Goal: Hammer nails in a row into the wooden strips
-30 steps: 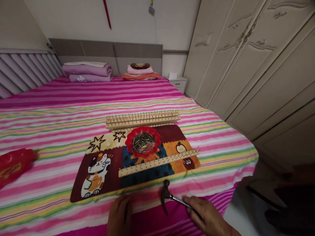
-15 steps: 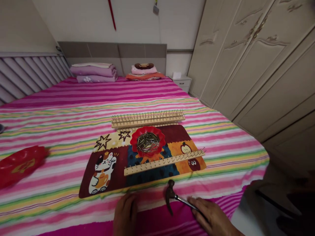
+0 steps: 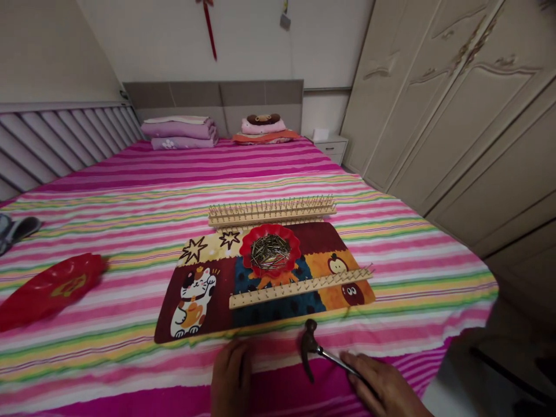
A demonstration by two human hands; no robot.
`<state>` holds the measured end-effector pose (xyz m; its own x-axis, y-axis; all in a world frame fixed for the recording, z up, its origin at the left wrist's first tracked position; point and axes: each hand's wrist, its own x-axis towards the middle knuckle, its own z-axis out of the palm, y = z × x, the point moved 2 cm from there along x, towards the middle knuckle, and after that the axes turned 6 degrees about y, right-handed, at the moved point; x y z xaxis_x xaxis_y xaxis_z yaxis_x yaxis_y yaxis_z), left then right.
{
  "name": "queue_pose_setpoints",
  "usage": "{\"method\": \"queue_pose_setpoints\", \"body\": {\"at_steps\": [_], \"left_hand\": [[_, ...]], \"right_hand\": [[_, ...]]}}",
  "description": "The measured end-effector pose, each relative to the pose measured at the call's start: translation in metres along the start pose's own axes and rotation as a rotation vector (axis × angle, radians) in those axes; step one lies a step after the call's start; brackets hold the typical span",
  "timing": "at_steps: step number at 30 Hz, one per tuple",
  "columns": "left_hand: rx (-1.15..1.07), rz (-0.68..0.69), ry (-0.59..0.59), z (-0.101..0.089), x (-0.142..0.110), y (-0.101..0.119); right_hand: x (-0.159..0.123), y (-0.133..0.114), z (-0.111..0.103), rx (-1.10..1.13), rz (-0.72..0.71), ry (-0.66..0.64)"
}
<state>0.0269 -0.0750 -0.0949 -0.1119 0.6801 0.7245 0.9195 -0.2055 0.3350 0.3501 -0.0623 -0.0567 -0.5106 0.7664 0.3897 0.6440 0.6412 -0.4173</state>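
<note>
A claw hammer point(image 3: 310, 346) lies at the near edge of the bed, its dark head on the striped cloth. My right hand point(image 3: 382, 379) is closed round the hammer's handle. To the left, my left hand point(image 3: 231, 376) rests on the near cloth with its fingers curled together; no object shows in it. Ahead of both hands, a wooden strip point(image 3: 299, 286) with nails standing along it lies across a patterned mat point(image 3: 197, 333). The nails lean more toward its right end. Behind it stands a red scalloped bowl point(image 3: 246, 253) full of loose nails point(image 3: 270, 252).
Behind the bowl lie wooden strips point(image 3: 273, 213) set with many upright nails. A red tray point(image 3: 52, 289) and a grey object point(image 3: 19, 229) are at the left. Folded bedding point(image 3: 182, 133) sits by the headboard. A wardrobe point(image 3: 443, 116) stands on the right.
The view has shifted slightly, so the scene sits further right and more of the grey object shows at the left. Both hands and the hammer stay in nearly the same places.
</note>
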Motion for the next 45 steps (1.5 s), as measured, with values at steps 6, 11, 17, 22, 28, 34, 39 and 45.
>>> {"method": "queue_pose_setpoints", "body": {"at_steps": [6,11,17,22,28,34,39,45], "left_hand": [[-0.078,0.008,-0.036,-0.005,0.002,0.0],[-0.152,-0.006,-0.04,-0.036,0.054,0.013],[0.041,-0.168,-0.275,-0.031,0.172,0.03],[0.184,-0.11,-0.627,0.034,0.231,0.039],[0.289,0.1,-0.826,0.098,0.246,0.044],[0.332,0.158,-0.811,0.12,0.259,0.032],[0.315,0.18,-0.786,0.123,0.262,0.022],[0.213,0.214,-0.723,0.124,0.26,0.027]], "right_hand": [[-0.001,0.0,0.002,-0.005,0.046,-0.046],[-0.003,-0.001,0.0,0.008,0.078,-0.06],[-0.005,0.0,-0.003,0.026,0.105,-0.088],[-0.006,0.005,-0.003,0.042,0.114,-0.092],[-0.004,0.007,-0.008,0.058,0.117,-0.064],[-0.001,0.008,-0.011,0.062,0.144,-0.062],[-0.004,0.01,-0.011,0.058,0.163,-0.088],[-0.004,0.011,-0.01,0.058,0.177,-0.054]]}}
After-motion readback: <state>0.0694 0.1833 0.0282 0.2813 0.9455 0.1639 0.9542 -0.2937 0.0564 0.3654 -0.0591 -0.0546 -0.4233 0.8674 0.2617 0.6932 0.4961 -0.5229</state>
